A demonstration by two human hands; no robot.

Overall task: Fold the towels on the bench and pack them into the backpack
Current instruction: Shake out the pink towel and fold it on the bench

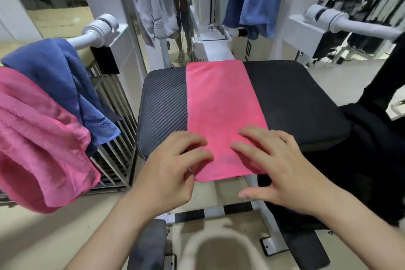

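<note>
"VESS" is stitched on the blue cloth towel [65, 85] at the left and on the grey hanging towel [153, 6] at the top. The long folded pink towel [223, 112] lies mid-frame on the black padded tabletop [295, 103]. Its near end hangs over the edge, with bare padding on both sides. The left hand [173, 166] and right hand [278, 166] rest on it, each grip loose.
</note>
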